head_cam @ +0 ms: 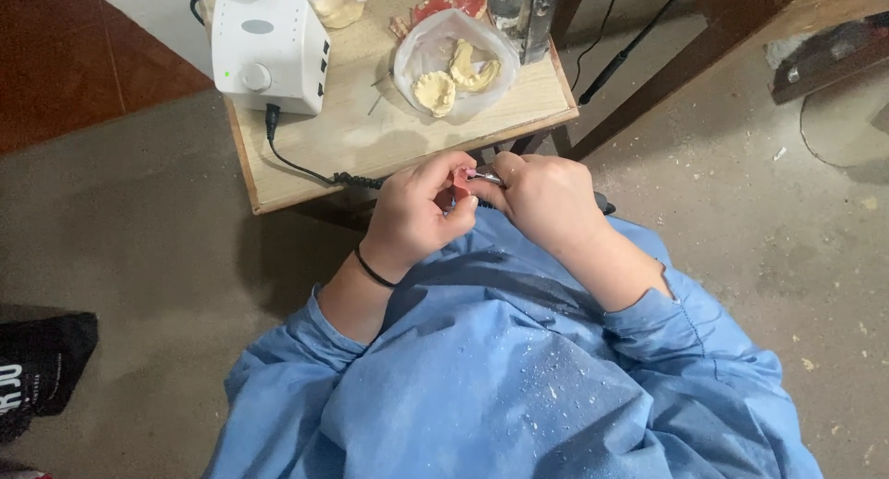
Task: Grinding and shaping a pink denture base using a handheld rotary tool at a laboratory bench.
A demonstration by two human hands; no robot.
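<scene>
At the centre of the frame, just below the table's (306, 178) front edge, both hands meet over a lap covered by a blue gown (500, 377). The left hand (417, 211) is curled closed around a small pink piece (460, 178), of which only a sliver shows between thumb and fingers. The right hand (546, 197) is closed on a slim metal handpiece (485, 177), its tip touching the pink piece. A black band (374, 271) circles the left wrist. White flecks of dust dot the gown in the lower middle of the frame.

Above the hands, a black coiled cord (310, 169) runs along the table edge up to a white control box (269, 49) at the upper left. To the right of the box, upper centre, a clear bag (412, 58) holds pale yellow plaster casts (435, 92). Behind the bag lies a red wax piece (444, 5), and beside it stands a grimy dark container (523, 12). Another bag (333, 2) sits at the top edge.

A black cable (630, 49) trails down past a wooden leg (667, 81) at the upper right. A black cloth (42, 368) lies on the floor (796, 257) at the lower left.
</scene>
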